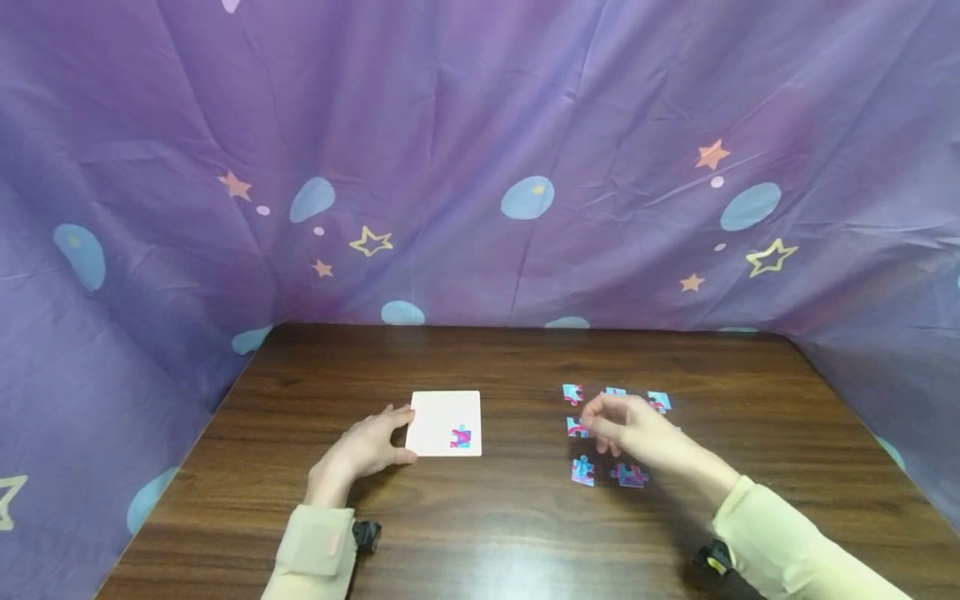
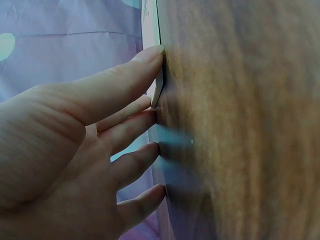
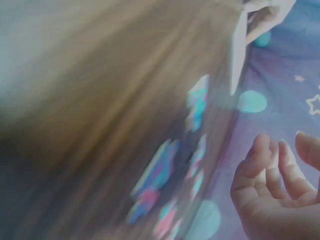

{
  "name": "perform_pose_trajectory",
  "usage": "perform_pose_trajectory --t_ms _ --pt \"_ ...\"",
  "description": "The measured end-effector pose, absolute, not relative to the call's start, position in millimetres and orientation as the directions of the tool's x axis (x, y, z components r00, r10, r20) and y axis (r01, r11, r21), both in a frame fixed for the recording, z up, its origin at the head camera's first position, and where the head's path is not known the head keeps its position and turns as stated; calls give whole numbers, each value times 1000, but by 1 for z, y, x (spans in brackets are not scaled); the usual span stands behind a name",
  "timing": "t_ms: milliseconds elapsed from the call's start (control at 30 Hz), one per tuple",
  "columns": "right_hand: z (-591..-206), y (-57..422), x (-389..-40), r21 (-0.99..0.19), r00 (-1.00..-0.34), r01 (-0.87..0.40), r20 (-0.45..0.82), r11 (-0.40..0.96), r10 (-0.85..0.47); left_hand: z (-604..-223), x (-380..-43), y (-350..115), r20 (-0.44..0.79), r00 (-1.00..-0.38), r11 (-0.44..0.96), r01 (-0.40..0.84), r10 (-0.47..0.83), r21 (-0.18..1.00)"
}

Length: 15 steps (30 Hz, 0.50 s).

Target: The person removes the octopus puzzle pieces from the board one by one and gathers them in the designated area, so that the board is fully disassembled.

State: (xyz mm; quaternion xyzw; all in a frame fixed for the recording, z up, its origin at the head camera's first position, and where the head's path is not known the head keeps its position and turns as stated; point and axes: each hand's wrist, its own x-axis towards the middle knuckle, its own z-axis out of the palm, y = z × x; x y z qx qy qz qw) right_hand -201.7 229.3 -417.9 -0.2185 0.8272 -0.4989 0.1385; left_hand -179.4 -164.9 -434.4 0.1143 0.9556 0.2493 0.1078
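Observation:
A square white puzzle board (image 1: 433, 417) lies on the table at the centre left, with one pink and blue jigsaw piece (image 1: 461, 437) near its lower right corner. My left hand (image 1: 367, 446) rests at the board's left side, thumb and index finger touching its edge; the other fingers spread onto the table in the left wrist view. Over on the right, my right hand (image 1: 630, 429) hovers above several loose pieces, its fingers loosely bent. Nothing shows between those fingers in the right wrist view. Beneath it, a piece (image 1: 577, 427) peeks out beside the fingertips, and others are partly hidden.
Around the right hand lie more jigsaw pieces: one at the back left (image 1: 573, 394), another at the back right (image 1: 659, 402), and two in front, a blue piece (image 1: 582, 471) and a purple piece (image 1: 629, 476). A purple patterned curtain (image 1: 450, 167) surrounds the brown table (image 1: 495, 517).

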Motion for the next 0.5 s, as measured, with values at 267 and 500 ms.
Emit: perform_pose_trajectory --t_ms 267,500 --pt "-417 178 -217 -943 -884 -178 28 281 -466 -432 -178 -163 -143 -951 845 168 275 508" --pt "-420 141 -226 -986 -917 -116 61 118 -394 -432 -179 -164 -153 -950 850 164 274 501"
